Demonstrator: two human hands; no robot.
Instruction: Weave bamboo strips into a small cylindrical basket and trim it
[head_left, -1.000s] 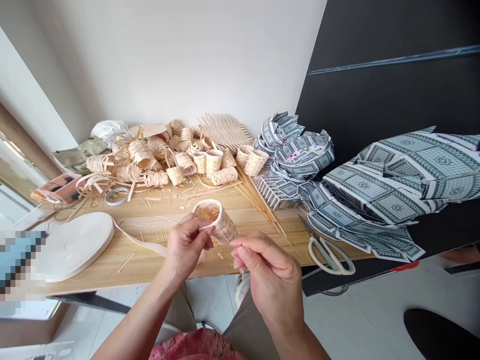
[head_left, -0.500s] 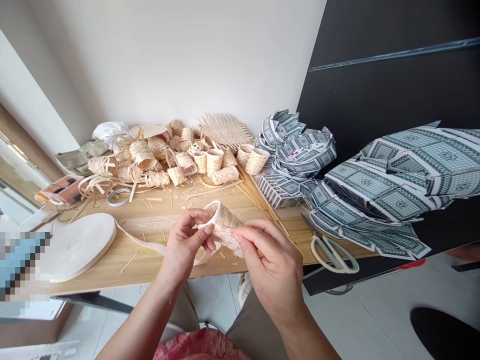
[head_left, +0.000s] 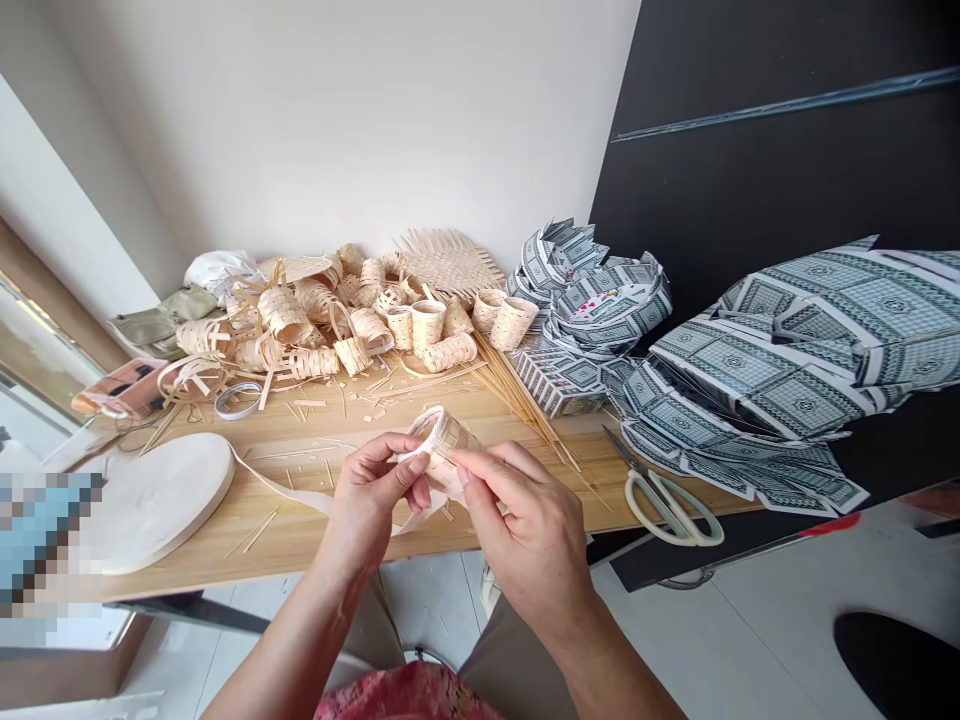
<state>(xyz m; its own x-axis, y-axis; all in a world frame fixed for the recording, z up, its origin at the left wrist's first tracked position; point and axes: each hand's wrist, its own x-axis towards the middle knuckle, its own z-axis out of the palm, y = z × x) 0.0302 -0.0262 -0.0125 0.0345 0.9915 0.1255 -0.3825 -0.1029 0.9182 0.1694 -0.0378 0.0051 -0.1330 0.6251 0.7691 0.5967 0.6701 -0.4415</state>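
- Work in hand, as judged: a white strip is being bound around the rim of a small woven cup, held just above the wooden table and in front of the body.
- Left hand: narrow pinch, thumb and bent fingers closed on the cup's white-edged rim.
- Right hand: narrow hold, fingertips pressed against the cup's woven side; the hands nearly touch, the cup between them.
- White strip: runs from a large white roll on the table to the hands; exact join at the rim hidden by fingers.
- Next move, as judged: the rim calls for the strip to stay snug and be pressed down along the edge.
- About the hands: loose wooden slivers on the tabletop; thin sticks beyond and to the right.
- Farther back: a heap of woven pieces, with finished small cups along its front.
- Right side: scissors with pale handles lie near the table edge, beside sheets of grey-green printed paper.
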